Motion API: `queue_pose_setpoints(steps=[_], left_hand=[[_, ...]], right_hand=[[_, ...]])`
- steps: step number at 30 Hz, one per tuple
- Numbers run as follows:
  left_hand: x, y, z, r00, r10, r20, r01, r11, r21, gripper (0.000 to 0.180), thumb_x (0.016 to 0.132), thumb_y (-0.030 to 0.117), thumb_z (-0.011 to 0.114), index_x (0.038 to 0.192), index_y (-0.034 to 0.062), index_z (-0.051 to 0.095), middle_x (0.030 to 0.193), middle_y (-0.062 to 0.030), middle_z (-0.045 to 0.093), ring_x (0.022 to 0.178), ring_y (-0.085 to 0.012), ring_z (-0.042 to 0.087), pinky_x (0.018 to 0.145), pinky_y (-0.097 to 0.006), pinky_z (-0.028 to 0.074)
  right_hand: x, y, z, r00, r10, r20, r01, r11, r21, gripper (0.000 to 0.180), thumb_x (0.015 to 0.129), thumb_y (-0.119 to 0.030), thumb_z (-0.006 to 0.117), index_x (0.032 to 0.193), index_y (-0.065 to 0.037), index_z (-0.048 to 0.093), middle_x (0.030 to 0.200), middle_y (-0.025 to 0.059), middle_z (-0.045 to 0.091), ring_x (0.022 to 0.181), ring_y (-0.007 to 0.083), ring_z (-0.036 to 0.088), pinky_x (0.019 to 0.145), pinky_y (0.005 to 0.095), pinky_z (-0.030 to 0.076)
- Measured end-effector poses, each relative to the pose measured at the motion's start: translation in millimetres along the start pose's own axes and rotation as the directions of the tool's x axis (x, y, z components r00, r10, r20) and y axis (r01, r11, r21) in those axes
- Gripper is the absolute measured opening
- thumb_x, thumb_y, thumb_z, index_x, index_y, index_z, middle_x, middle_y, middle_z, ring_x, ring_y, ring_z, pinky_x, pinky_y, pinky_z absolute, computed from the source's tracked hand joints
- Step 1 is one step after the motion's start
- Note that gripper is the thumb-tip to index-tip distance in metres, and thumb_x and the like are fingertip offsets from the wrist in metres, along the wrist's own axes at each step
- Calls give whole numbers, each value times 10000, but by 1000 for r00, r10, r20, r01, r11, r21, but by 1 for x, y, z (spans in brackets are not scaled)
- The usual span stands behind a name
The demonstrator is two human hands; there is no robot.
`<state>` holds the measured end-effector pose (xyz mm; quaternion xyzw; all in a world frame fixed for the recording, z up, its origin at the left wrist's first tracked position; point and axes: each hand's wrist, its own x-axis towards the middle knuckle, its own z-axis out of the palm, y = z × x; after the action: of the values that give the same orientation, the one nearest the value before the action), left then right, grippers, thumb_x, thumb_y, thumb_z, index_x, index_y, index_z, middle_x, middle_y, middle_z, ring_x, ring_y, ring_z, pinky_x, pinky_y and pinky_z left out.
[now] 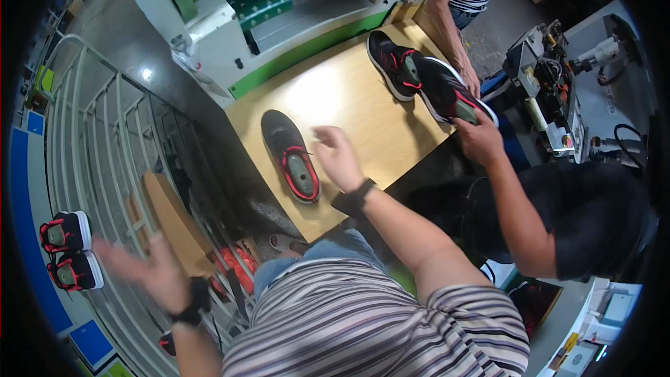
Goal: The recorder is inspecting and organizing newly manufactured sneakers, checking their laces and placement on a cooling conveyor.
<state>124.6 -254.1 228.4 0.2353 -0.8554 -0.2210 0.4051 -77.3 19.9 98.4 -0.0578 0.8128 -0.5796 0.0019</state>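
My left hand (pixel 150 269) reaches out over the rack on the left, blurred, its fingers stretched and nothing in them. Just beyond its fingertips two black sneakers with red trim (pixel 72 251) sit side by side. Over the wooden tabletop is my right hand (pixel 338 158), slightly blurred, fingers apart and holding nothing. Close to its left, apart from it, a single black sneaker with a red collar (pixel 289 157) lies sole down, a grey-green insole visible inside.
A co-worker's hand (pixel 481 132) grips another black sneaker (pixel 447 91) at the table's right end, beside one more sneaker (pixel 394 64). A second person stands behind that corner. A white-and-green machine (pixel 209 35) borders the wooden table (pixel 335 108); metal rack bars (pixel 112 132) run along the left.
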Motion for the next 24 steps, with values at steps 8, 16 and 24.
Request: queue_pose_setpoints(steps=[8,16,24], left_hand=[[-120,42,223,483,-258,837,550,833,-61,1158,808,468,772,1544,-14,20,1574,-320,55,1494,-410,58,1210,-443,126],[-163,23,276,666,-142,733,452,858,-244,1142,721,217,777,1519,-5,-8,1480,-325,212,1387,-437,273,1173,-459,232],[-145,17,276,616,-123,778,467,852,-236,1067,778,165,738,1525,4,-6,1482,-310,219,1387,-416,292,1170,-445,251]], right_hand=[[-101,83,-64,961,82,264,-34,983,-180,157,916,-48,604,1061,-6,646,958,145,639,850,281,646,758,336,520],[-23,83,-105,965,-260,28,246,867,-432,329,867,-64,666,1181,-4,591,1140,200,584,1093,369,572,947,411,465],[170,126,-109,996,89,-12,-59,550,-833,775,602,-217,916,1233,-54,496,1338,182,549,1296,406,434,1090,441,387]])
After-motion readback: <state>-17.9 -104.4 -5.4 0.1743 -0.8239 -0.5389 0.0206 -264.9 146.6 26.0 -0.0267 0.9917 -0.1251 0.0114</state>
